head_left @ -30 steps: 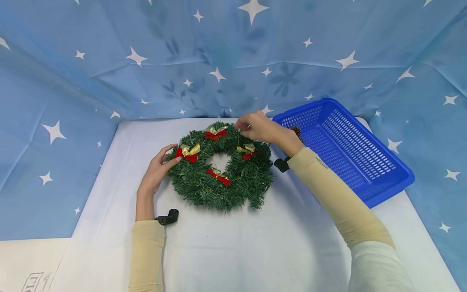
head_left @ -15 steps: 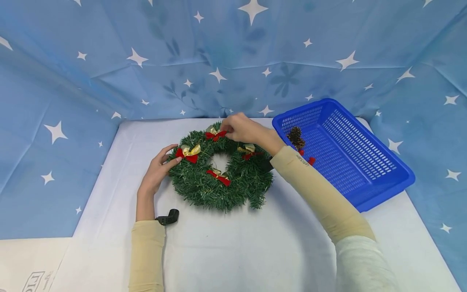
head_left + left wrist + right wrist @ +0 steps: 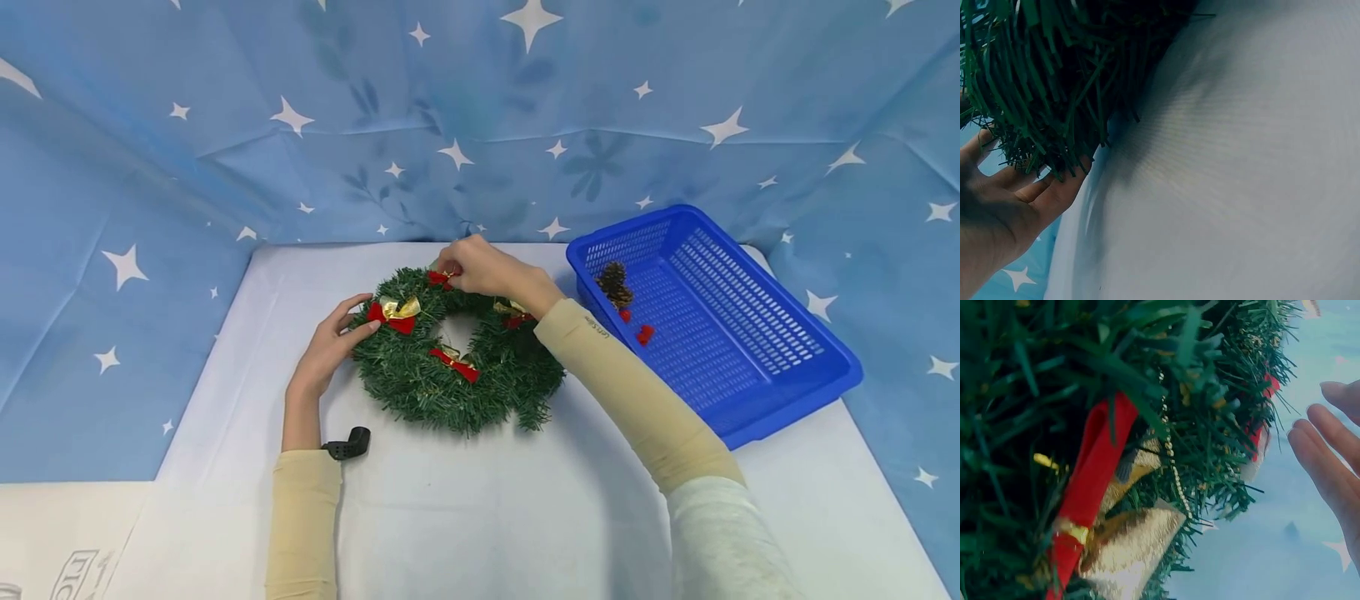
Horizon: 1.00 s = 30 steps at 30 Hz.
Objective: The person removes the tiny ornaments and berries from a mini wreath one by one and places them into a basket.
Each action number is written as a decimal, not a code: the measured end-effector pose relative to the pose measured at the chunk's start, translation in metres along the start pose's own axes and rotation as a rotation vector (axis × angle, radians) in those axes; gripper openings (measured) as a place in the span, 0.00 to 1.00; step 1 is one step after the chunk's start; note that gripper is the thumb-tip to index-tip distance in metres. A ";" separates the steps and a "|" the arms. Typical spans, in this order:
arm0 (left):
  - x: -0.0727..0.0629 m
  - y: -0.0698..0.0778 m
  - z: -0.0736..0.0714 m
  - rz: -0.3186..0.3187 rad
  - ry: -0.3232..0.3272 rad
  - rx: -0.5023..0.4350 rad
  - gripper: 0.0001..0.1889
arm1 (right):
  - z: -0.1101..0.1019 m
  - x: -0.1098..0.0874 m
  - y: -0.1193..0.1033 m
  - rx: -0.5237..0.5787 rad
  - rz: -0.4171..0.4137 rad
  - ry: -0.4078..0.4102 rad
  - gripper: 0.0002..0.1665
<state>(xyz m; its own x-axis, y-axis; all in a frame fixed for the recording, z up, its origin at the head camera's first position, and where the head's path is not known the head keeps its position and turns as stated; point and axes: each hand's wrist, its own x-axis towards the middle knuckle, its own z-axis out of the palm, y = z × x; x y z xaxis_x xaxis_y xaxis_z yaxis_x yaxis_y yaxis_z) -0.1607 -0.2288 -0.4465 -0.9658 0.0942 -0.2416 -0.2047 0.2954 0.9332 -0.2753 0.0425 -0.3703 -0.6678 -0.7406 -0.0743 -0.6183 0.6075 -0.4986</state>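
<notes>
A green artificial Christmas wreath [image 3: 450, 400] lies on the white tabletop, with several red-and-gold bows around it. My left hand [image 3: 322, 354] holds its left side, thumb beside the left bow [image 3: 393, 317] and fingers around the outer edge. In the left wrist view, those fingers [image 3: 1063, 190] reach under the green tips. Over the back of the wreath, my right hand [image 3: 487, 267] partly covers the back bow [image 3: 441, 279]. The right wrist view shows its fingers [image 3: 1329, 447] extended, a little apart from the greenery, with nothing visible between them. A gold bead chain [image 3: 1171, 453] hangs on the wreath near the right bow [image 3: 1091, 494].
To the right stands a blue perforated plastic basket [image 3: 795, 400] holding brown pine cones [image 3: 615, 285] and small red pieces [image 3: 645, 335]. A blue curtain with white stars [image 3: 480, 100] rises behind the table and at both sides.
My right hand has moved left along the back of the wreath, from the right bow to the back bow. More of the basket's contents now show. The left hand has stayed in place.
</notes>
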 end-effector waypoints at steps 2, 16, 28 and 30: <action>0.005 -0.007 -0.002 -0.003 -0.005 0.004 0.36 | 0.003 0.003 0.002 -0.003 0.000 0.000 0.16; 0.016 -0.027 -0.007 0.008 -0.024 0.017 0.35 | 0.013 0.017 0.011 -0.043 -0.013 -0.037 0.14; 0.017 -0.027 -0.007 0.016 -0.029 0.009 0.34 | 0.018 0.023 0.015 -0.065 0.010 -0.030 0.14; 0.017 -0.027 -0.006 0.017 -0.026 0.007 0.34 | 0.019 0.024 0.014 -0.073 0.015 -0.033 0.14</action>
<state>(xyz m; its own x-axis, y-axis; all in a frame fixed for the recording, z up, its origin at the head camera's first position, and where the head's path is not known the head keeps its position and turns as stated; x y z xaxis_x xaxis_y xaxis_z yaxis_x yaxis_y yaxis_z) -0.1723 -0.2413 -0.4740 -0.9646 0.1243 -0.2326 -0.1868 0.3004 0.9353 -0.2921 0.0282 -0.3956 -0.6641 -0.7395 -0.1100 -0.6377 0.6370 -0.4330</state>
